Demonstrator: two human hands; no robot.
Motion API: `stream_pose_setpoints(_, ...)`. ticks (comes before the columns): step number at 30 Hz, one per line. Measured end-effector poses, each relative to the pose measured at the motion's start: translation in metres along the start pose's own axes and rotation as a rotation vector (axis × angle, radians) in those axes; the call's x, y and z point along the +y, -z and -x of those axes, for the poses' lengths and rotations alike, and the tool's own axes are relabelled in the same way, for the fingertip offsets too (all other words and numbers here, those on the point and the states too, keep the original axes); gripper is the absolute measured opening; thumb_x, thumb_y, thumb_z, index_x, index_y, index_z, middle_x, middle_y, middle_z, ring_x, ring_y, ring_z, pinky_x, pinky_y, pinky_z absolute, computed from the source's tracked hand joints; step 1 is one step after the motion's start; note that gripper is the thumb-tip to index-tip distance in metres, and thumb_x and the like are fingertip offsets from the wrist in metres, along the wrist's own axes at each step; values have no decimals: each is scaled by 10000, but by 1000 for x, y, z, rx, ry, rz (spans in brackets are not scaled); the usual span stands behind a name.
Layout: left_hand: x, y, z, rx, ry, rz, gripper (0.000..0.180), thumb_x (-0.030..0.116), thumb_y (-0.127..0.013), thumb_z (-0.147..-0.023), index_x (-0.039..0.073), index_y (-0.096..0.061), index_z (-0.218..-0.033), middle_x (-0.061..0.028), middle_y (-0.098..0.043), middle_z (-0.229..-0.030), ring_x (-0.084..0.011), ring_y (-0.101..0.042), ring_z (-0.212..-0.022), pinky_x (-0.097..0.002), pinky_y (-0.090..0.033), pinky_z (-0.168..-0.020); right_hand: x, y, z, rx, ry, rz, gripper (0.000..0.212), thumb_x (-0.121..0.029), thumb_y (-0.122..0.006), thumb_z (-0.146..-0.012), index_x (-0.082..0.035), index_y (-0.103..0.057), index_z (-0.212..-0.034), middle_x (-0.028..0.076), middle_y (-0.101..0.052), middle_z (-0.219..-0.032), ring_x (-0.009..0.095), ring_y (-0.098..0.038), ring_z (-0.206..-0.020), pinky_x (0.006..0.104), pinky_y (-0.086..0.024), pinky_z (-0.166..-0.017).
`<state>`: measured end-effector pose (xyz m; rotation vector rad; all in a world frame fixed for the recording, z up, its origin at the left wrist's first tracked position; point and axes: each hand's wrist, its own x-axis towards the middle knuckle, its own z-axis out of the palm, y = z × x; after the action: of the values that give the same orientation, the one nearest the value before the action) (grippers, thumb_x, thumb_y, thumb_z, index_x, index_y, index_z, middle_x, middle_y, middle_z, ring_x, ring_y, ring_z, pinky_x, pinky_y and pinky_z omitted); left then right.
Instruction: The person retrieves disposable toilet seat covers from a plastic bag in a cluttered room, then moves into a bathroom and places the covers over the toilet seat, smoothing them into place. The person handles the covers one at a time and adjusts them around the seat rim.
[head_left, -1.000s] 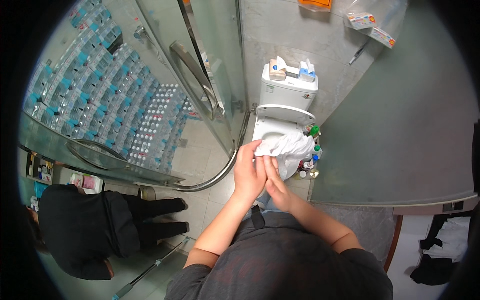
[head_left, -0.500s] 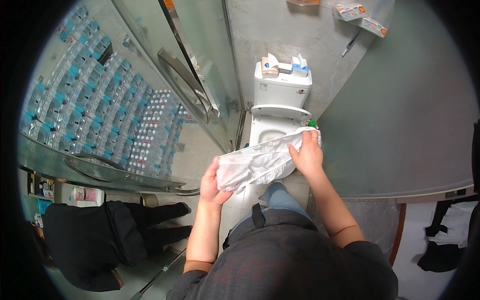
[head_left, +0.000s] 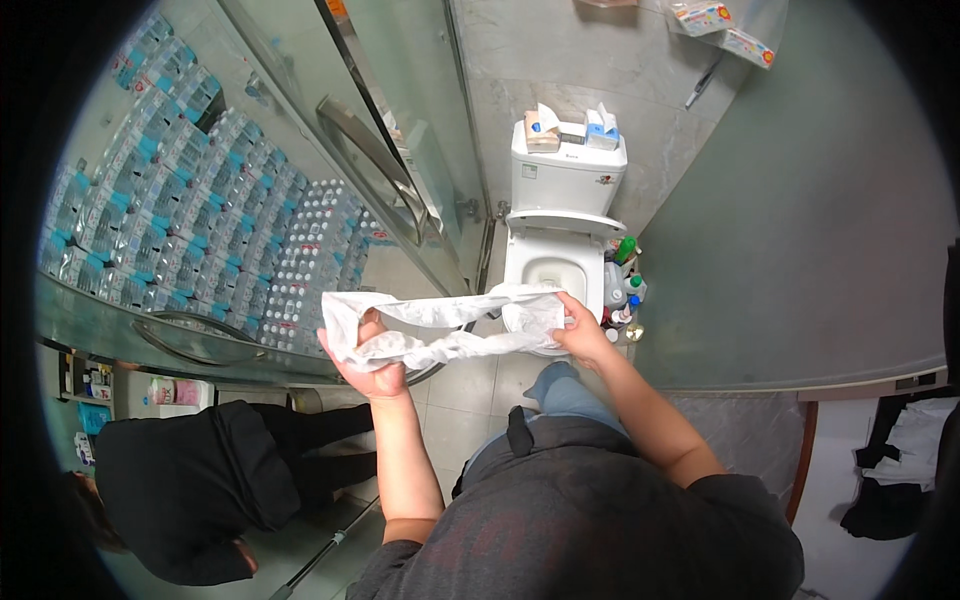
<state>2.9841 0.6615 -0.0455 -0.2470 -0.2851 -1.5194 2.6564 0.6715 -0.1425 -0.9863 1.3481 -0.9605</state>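
A thin white toilet seat cover, soft and crumpled into a long loop, is stretched between my hands. It hangs over the front of a white toilet, whose lid is raised. At the cover's left end, my left hand holds the material from below, with some fingers showing inside the loop's opening. My right hand pinches the other end between thumb and fingers, just in front of the bowl. The folds partly hide the fingertips.
Two tissue packs sit on the tank. Several cleaning bottles crowd the floor right of the toilet. A glass door stands at left, with stacked water bottles behind. Another person in black bends at lower left, beside a pole.
Both hands have shifted left, the left one farthest, pulling the cover out longer. Its middle opening now shows wide, and the bowl and the bottles beside it are uncovered to view.
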Motion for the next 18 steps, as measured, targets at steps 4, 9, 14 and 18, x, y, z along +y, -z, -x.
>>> stream_pose_setpoints(4,3,19,13,-34,-47,-253,604,410,-389,-1003,-17,-356,-1428,-167,-383,-1476,-299,-376,-1339,-454,-284,-1130,0,10,-6,-162,-126,-950,472,70,-489,-825,44,-468,-1296,201,-552,-1254,344,-594,-1096,419,-484,-971)
stream_pose_setpoints(9,23,47,37,215,64,30,619,511,-455,-960,52,-470,-1374,-127,-499,-1398,-318,-443,-1287,-475,-246,-1127,-19,26,8,-437,-333,-1316,329,-115,-470,-915,69,-539,-1179,231,-620,-1159,333,-629,-1048,451,-484,-970)
stream_pose_setpoints(14,74,49,37,-47,193,181,733,519,-582,-899,-79,-446,-1300,-265,-367,-1430,-358,-671,-902,-345,-575,-545,-48,78,37,-527,-217,-1010,292,-73,-477,-829,27,-544,-1094,210,-649,-1033,322,-647,-980,435,-523,-888)
stream_pose_setpoints(18,75,14,30,-126,230,210,866,513,-591,-893,-136,-302,-1389,-322,-226,-1496,-379,-668,-908,-297,-568,-393,-27,126,29,-453,-218,-1220,181,-41,-465,-796,-42,-521,-968,154,-645,-879,291,-660,-803,432,-556,-749)
